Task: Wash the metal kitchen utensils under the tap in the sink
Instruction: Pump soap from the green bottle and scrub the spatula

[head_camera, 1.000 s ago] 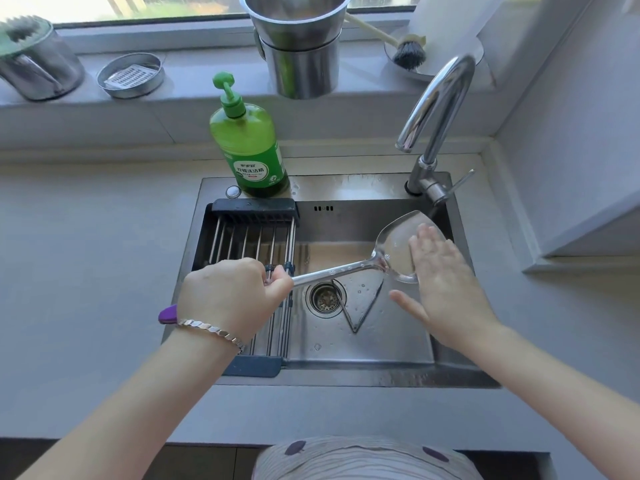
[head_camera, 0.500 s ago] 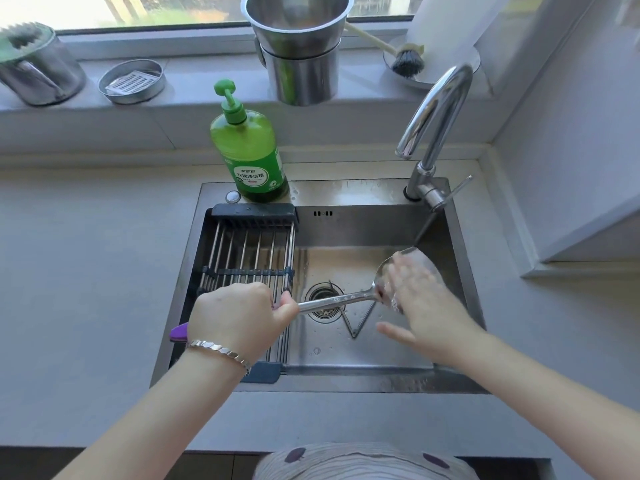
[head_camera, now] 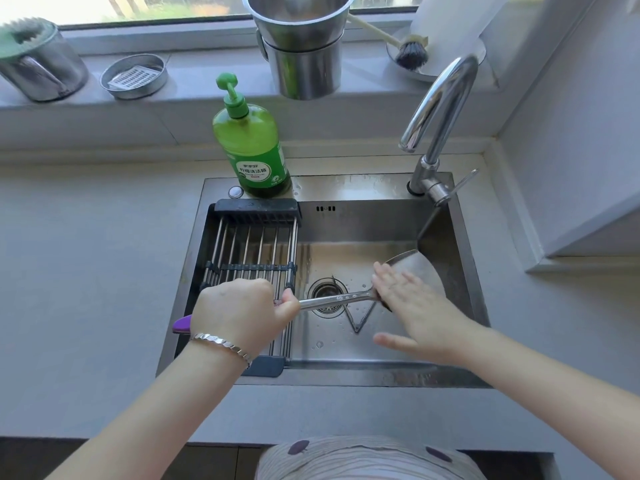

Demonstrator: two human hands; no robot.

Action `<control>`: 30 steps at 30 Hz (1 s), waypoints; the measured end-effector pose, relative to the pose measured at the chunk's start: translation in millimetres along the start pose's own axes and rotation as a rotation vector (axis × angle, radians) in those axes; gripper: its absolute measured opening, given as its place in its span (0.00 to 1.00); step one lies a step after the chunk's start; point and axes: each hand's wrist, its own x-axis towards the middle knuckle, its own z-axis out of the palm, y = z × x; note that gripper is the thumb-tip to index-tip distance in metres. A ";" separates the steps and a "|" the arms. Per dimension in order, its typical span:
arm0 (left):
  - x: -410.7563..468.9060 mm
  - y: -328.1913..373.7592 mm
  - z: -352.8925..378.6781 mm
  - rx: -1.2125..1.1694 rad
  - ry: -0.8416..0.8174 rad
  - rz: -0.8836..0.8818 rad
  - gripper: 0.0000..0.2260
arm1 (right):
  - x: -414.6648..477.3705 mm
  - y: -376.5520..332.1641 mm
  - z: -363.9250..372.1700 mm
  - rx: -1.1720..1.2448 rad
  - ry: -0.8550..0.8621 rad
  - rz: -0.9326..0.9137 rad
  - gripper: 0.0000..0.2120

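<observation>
Head view: left hand [head_camera: 239,311] fisted tight round the ladle [head_camera: 337,299] handle, purple handle end sticking out behind the wrist. Bracelet [head_camera: 221,342] on that wrist. The ladle is held over the sink [head_camera: 346,188] basin, its shaft crossing above the drain [head_camera: 325,296] and its bowl on the right side near the basin's right wall. Right hand [head_camera: 415,310] is flat, fingers straight and laid on the ladle bowl, thumb spread out, holding nothing. Tap [head_camera: 440,109] at the sink's back right corner, spout curving left. Rack [head_camera: 252,244] sits across the basin's left part. Green soap bottle [head_camera: 252,150] stands on the back rim. Stacked steel pots [head_camera: 301,46] and a brush [head_camera: 410,53] on the sill.
</observation>
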 end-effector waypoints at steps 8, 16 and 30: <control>-3.1 -10.6 1.9 0.028 0.008 0.022 0.22 | 9.0 52.5 -27.7 0.422 0.128 0.191 0.38; -3.2 -3.1 -4.0 -0.007 0.007 0.136 0.22 | 35.6 35.2 -21.1 0.140 -0.064 0.038 0.21; 3.4 -0.9 2.3 0.049 0.001 0.153 0.23 | 27.5 43.5 -17.9 0.257 0.000 0.333 0.28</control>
